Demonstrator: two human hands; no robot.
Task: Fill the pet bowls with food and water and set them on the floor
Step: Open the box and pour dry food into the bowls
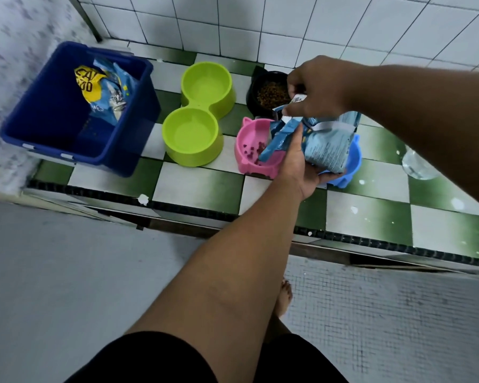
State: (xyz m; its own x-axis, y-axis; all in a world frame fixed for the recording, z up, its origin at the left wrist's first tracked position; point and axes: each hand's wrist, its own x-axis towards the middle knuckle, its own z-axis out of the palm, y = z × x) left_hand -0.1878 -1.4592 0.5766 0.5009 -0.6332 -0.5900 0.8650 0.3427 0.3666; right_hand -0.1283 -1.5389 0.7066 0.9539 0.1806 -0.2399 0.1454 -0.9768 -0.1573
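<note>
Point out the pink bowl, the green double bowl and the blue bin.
pink bowl (pixel 245 150): head view, on its left inner wall, beside the kibble.
green double bowl (pixel 191 135): head view, on the floor of the nearer cup.
blue bin (pixel 53 106): head view, on its inner left wall.

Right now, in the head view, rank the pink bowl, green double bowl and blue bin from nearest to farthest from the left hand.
1. Pink bowl: right beside the left hand, on its left, under the bag's mouth.
2. Green double bowl: farther left, mid-counter.
3. Blue bin: farthest, at the counter's left end.
</note>
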